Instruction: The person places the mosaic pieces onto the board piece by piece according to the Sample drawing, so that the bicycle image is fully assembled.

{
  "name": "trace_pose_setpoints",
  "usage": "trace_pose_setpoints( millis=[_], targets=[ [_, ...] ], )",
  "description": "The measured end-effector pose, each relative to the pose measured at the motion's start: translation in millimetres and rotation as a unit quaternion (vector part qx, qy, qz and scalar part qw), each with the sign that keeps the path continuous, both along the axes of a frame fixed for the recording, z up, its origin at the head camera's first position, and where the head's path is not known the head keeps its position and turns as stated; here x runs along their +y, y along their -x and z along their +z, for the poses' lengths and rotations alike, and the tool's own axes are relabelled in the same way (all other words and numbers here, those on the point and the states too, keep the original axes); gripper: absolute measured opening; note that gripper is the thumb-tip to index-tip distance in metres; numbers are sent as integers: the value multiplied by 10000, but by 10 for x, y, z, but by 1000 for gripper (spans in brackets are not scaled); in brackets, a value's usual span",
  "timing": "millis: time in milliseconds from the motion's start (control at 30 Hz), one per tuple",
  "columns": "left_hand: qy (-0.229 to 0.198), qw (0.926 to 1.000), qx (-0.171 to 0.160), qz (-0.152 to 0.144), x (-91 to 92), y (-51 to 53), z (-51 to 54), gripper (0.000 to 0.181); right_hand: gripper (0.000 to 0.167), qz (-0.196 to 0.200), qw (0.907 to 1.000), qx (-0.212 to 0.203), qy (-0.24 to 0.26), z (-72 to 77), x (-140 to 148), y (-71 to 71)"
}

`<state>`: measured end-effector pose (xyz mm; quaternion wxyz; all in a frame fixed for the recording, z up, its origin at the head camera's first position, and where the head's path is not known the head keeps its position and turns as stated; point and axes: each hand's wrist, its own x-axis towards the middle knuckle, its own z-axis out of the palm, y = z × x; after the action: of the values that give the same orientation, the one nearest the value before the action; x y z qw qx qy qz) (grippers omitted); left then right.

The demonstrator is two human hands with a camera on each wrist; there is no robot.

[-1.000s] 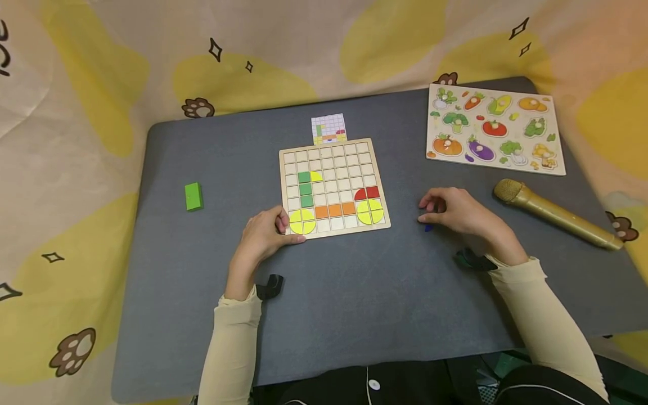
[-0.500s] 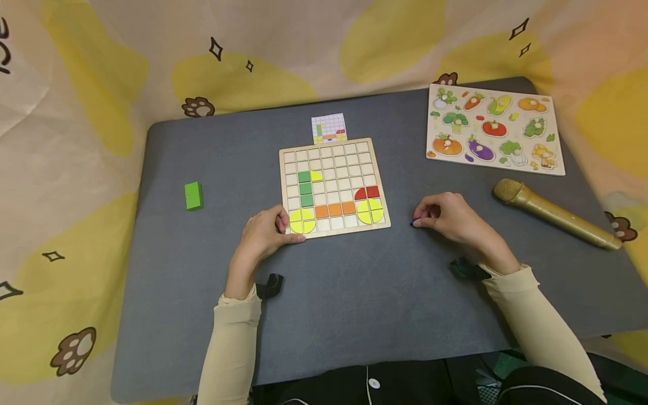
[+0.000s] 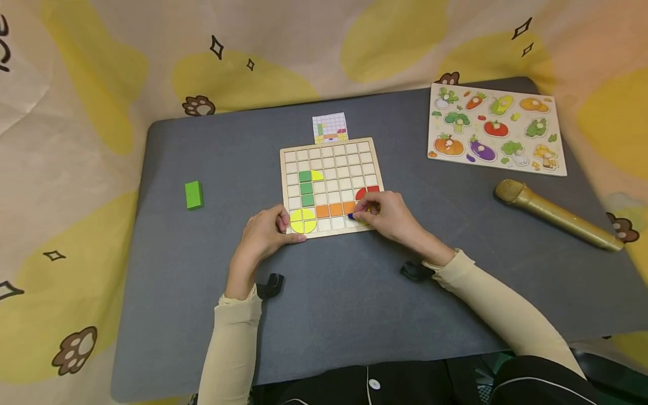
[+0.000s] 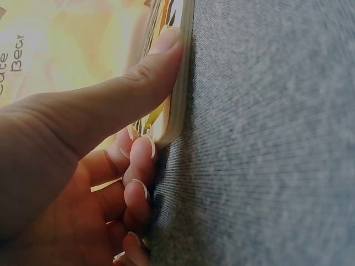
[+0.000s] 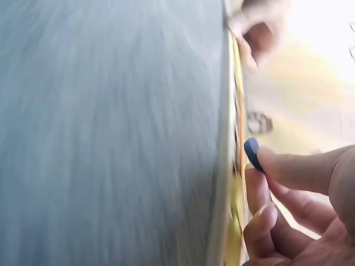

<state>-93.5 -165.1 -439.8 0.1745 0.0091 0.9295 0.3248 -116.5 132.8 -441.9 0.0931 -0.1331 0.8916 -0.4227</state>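
A square wooden grid board lies on the table, bearing green, yellow, orange and red tiles in some of its cells. At its near left corner my left hand grips the board; the left wrist view has the thumb along the edge and curled fingers against the corner. My right hand is over the board's near right part, where it hides some yellow tiles. Between its thumb and fingers it pinches a small blue piece, clear of the board in the right wrist view. The piece's full shape is partly hidden by the fingers.
A small printed pattern card touches the board's far edge. Farther left lies a bright green block. On the right are a vegetable puzzle board and a gold microphone. A patterned cloth hangs behind the table.
My right hand has picked the blue piece up from the table on the right and carried it left over the board. The left hand has stayed on its corner.
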Motion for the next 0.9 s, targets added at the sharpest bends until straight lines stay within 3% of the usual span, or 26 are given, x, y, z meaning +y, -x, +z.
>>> trace_pose_setpoints(
  millis=[367, 600, 900],
  targets=[
    [25, 10000, -10, 3, 15, 6, -8, 51, 7, 253, 9994, 88, -213, -12, -317, -33],
    [-3, 10000, -35, 2, 13, 6, -6, 50, 9, 194, 9974, 299, -631, -16, -370, -25],
    [31, 10000, -70, -16, 4, 1, -15, 50, 19, 50, 9968, 439, -673, -35, -379, 35]
  ],
)
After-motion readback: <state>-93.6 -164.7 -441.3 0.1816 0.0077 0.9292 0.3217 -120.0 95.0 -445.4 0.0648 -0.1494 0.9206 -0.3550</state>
